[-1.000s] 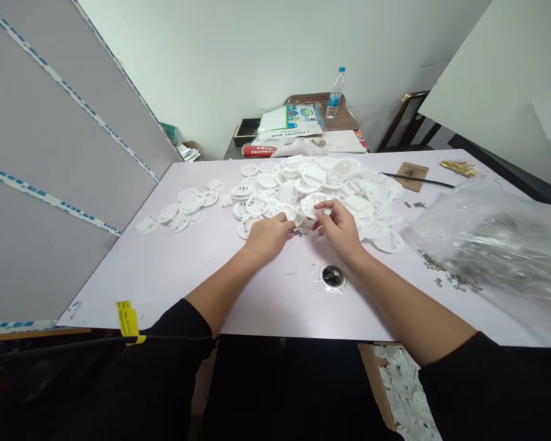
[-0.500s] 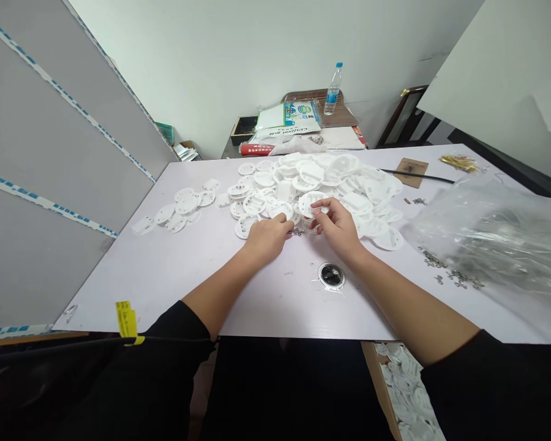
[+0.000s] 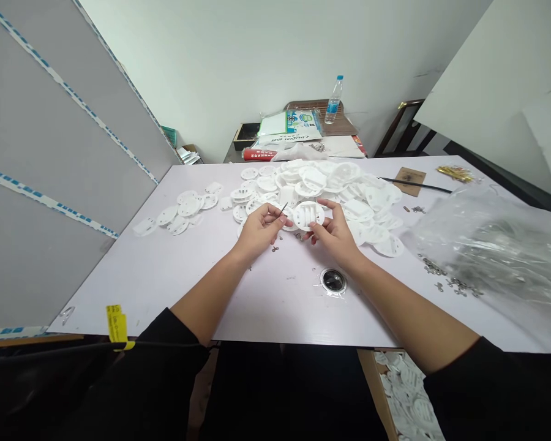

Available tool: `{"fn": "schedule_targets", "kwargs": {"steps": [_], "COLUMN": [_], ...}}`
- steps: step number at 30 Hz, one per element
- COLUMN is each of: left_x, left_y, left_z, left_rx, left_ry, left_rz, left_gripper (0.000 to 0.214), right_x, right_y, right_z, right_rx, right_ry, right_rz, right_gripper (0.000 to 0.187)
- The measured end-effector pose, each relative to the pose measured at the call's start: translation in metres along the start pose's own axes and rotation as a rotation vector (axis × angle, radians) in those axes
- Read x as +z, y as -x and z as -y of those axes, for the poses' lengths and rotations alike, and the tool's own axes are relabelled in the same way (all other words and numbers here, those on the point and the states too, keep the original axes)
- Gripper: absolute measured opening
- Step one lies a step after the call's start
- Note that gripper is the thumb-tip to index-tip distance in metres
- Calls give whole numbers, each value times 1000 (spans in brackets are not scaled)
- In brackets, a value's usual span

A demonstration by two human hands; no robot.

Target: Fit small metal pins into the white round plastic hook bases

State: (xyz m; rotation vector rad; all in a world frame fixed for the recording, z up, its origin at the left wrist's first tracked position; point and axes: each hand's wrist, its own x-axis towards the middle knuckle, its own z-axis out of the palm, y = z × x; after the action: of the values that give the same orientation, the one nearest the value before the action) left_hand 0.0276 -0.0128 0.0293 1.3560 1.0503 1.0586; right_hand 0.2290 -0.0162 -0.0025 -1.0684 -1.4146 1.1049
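Observation:
My right hand point(image 3: 333, 231) grips a round white plastic piece point(image 3: 308, 214) with slots across its middle, thumb on its near edge. To its left, my left hand point(image 3: 262, 228) is closed, a thin dark pointed piece point(image 3: 283, 209) sticking up from between thumb and fingers; its exact kind is too small to tell. Behind both hands spreads a heap of similar white plastic pieces point(image 3: 335, 177). Small metal parts point(image 3: 275, 248) lie on the table just below my hands.
A smaller group of white pieces point(image 3: 188, 205) lies to the left. On the right are a clear plastic bag point(image 3: 500, 245), scattered metal parts point(image 3: 459, 285) and a brown card point(image 3: 410, 181). A cable hole point(image 3: 333, 280) sits in the white table point(image 3: 266, 306). Beyond stands a water bottle point(image 3: 333, 101).
My left hand has lifted from the small metal parts and now shows the thin dark piece. The right hand has brought the white piece lower, tilting its slotted face toward me.

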Motion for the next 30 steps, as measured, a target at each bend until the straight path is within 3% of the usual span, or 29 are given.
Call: {"fn": "schedule_targets", "kwargs": {"steps": [8, 14, 18, 24, 30], "left_x": [-1, -1, 0, -1, -4], "left_y": [-1, -3, -1, -3, -4], "left_z": [8, 12, 13, 18, 21], "left_rx": [43, 63, -2, -13, -1], "left_ry": [-76, -89, -80, -52, -94], "left_rz": [40, 20, 42, 36, 101], "left_gripper": [35, 37, 41, 42, 37], "right_x": [-2, -4, -2, -5, -6], "right_y": [-1, 0, 3, 0, -2], "right_z": [-3, -6, -2, -3, -6], "right_rx": [-20, -44, 28, -124, -122], "right_ry": [26, 150, 68, 286, 319], "right_rz": [38, 40, 99, 38, 43], "right_gripper": [58, 35, 38, 34, 36]}}
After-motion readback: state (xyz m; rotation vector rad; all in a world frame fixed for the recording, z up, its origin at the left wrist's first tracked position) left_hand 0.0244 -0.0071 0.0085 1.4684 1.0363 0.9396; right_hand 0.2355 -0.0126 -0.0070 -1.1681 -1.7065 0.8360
